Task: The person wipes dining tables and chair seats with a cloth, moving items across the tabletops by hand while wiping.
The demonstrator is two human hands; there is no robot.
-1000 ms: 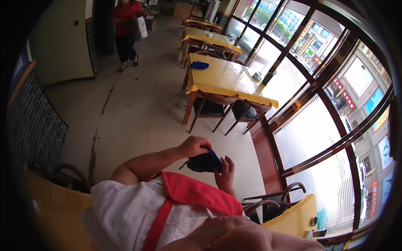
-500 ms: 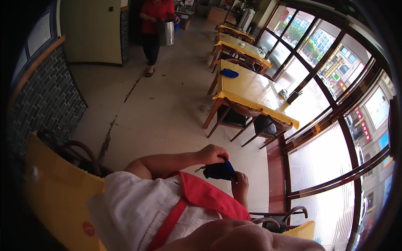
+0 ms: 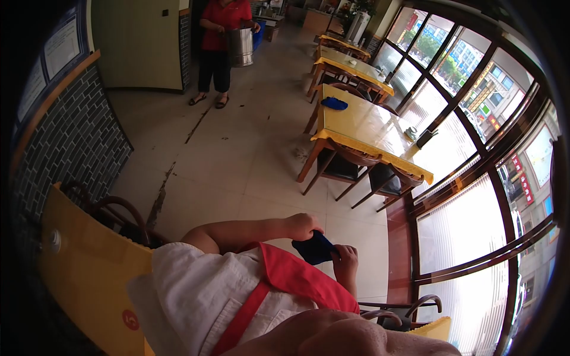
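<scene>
A dark blue cloth item [image 3: 314, 248], small and soft-looking, is stretched between both hands in front of the red apron. My left hand [image 3: 304, 225] is closed on its upper left edge. Its right edge is pinched in my right hand [image 3: 345, 257], fingers curled. The cloth hangs above the floor and touches no table. Another blue cloth item [image 3: 334, 103] lies near the left end of the yellow-covered table [image 3: 368, 127] ahead.
Wooden chairs [image 3: 343, 169] stand at the table's near side. A person in a red shirt [image 3: 224, 29] stands at the back left with a metal container [image 3: 240, 47]. Another yellow-covered table [image 3: 89, 255] is at the lower left. Windows [image 3: 463, 225] line the right side.
The view has swung left, so the tables sit farther right. Hanging cords on the held cloth no longer show. The person in red has come to stand with both feet apart, metal container in hand.
</scene>
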